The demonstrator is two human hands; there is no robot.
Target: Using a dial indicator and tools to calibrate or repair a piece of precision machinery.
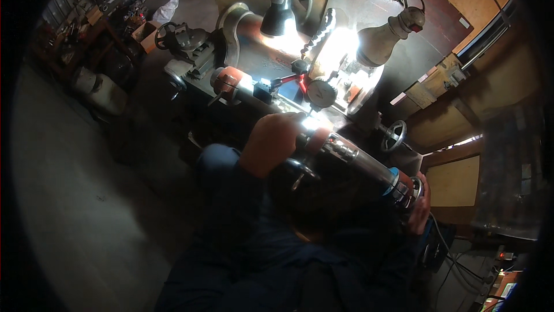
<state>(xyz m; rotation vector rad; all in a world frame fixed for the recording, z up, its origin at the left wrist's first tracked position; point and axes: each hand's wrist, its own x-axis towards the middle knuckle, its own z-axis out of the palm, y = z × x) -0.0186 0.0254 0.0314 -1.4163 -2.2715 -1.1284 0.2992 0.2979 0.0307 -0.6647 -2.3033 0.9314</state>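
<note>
My left hand (270,143) is closed at the lit middle of a grinding or turning machine, its back toward me. The fingertips reach the spindle line just below the dial gauge (321,93), and what they grip is hidden. A red-jointed holder arm (293,83) carries the gauge. To the right of this hand runs a long metal cylinder (366,165), tilted down to the right. At its far right end my right hand (421,205) wraps around the rim of a small handwheel (416,188). Below my left hand sits a crank handle (300,172).
Two work lamps, a dark one (278,19) and a pale one (381,45), shine on the machine. An orange-red headstock (229,83) stands left, and another handwheel (395,135) right. Cables (456,260) hang at lower right. Cluttered shelves (95,40) stand far left.
</note>
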